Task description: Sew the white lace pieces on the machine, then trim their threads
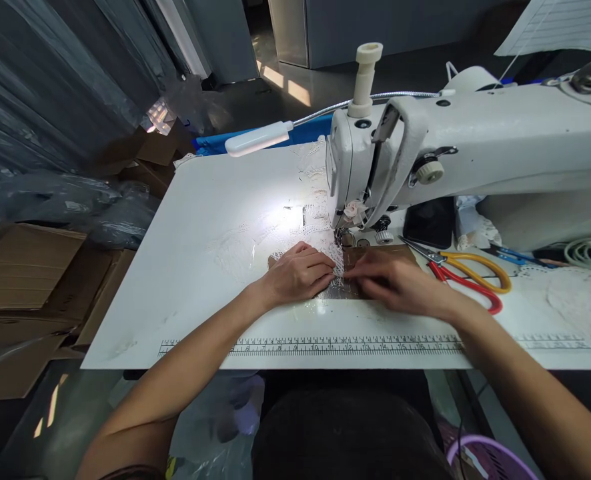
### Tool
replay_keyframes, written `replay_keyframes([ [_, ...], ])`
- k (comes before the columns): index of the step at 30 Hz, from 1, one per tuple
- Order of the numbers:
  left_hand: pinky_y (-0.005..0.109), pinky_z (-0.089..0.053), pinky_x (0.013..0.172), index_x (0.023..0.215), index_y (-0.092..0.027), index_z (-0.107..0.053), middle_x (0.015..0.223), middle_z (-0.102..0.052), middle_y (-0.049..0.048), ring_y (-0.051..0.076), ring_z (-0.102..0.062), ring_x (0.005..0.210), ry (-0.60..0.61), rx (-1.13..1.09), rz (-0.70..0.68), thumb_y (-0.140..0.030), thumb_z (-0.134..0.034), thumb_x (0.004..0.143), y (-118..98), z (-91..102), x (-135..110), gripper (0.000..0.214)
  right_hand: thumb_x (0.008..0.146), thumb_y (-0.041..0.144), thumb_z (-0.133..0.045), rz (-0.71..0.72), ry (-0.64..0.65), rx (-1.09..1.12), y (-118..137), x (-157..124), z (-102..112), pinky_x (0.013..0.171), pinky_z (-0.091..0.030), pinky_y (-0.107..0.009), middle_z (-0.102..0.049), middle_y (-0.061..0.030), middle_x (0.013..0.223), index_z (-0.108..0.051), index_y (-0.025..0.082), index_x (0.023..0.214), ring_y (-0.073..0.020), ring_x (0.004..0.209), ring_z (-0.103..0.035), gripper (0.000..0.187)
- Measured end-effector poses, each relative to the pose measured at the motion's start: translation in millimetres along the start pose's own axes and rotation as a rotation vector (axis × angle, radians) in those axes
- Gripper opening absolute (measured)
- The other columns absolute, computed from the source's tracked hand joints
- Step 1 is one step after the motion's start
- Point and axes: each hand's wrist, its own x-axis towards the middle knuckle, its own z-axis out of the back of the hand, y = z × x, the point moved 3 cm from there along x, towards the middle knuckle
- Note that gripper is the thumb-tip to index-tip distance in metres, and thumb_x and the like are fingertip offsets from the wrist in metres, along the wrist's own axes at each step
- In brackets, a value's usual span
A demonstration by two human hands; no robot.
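Observation:
A strip of white lace [331,257] runs under the needle of a white sewing machine [425,153] and over a brown plate on the white table [210,220]. My left hand [298,273] lies on the lace just left of the needle, fingers bent and pressing it down. My right hand [398,280] presses on the lace and the brown plate from the right, fingers together and pointing left. The fingertips of both hands nearly meet in front of the presser foot.
Scissors with yellow and red handles [468,273] lie right of my right hand. A lamp on a bendy neck [258,139] lights the needle area. A printed ruler [325,345] lines the table's front edge. Cardboard boxes [25,267] stand left; more lace [575,293] lies at the right.

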Motion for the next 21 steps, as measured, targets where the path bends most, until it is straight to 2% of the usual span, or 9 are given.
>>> replay_keyframes([
  [3,0.036,-0.050,0.078,0.092,-0.016,-0.068,0.099,-0.073,0.0057,0.015,-0.066,0.079,0.034,0.070,-0.029,-0.023,-0.054,0.096,-1.8,1.3,-0.6,0.016,0.089,0.024,-0.049,-0.145,-0.039,-0.026,-20.8,11.6,10.9,0.062,-0.050,-0.030,-0.066,-0.0036,0.078,-0.072,0.023,0.116,-0.0181,0.066,-0.061,0.035],
  [5,0.036,-0.049,0.080,0.091,-0.018,-0.068,0.101,-0.073,0.0048,0.015,-0.065,0.080,0.055,0.104,-0.044,-0.022,-0.054,0.096,-2.2,1.5,-1.5,0.016,0.089,0.025,-0.050,-0.189,-0.095,-0.083,-29.7,14.9,8.3,0.058,-0.048,-0.028,-0.067,-0.0035,0.085,-0.069,0.027,0.121,-0.0176,0.066,-0.061,0.038],
  [8,0.037,-0.048,0.083,0.090,-0.020,-0.068,0.104,-0.071,0.0040,0.015,-0.063,0.082,0.078,0.142,-0.074,-0.021,-0.054,0.095,-2.5,0.6,-3.2,0.015,0.089,0.023,-0.050,-0.112,-0.148,-0.121,-31.6,13.3,-3.0,0.069,-0.051,-0.031,-0.065,-0.0069,0.109,-0.068,0.028,0.123,-0.0187,0.079,-0.063,0.039],
  [10,0.037,-0.047,0.083,0.089,-0.020,-0.067,0.104,-0.071,0.0043,0.015,-0.062,0.082,0.070,0.155,-0.081,-0.021,-0.054,0.095,-2.9,0.5,-3.7,0.014,0.089,0.022,-0.050,-0.050,-0.165,-0.151,-29.2,10.8,-8.6,0.077,-0.051,-0.034,-0.061,-0.0090,0.115,-0.070,0.027,0.121,-0.0202,0.087,-0.063,0.037],
  [21,0.039,-0.048,0.091,0.084,-0.018,-0.065,0.089,-0.071,0.0012,0.012,-0.061,0.072,0.017,0.218,-0.158,-0.016,-0.054,0.095,-9.3,3.5,-0.9,0.016,0.089,0.019,-0.051,-0.025,-0.188,-0.218,-28.4,9.3,-11.2,0.081,-0.052,-0.039,-0.058,-0.0111,0.112,-0.070,0.027,0.121,-0.0227,0.092,-0.059,0.038],
])
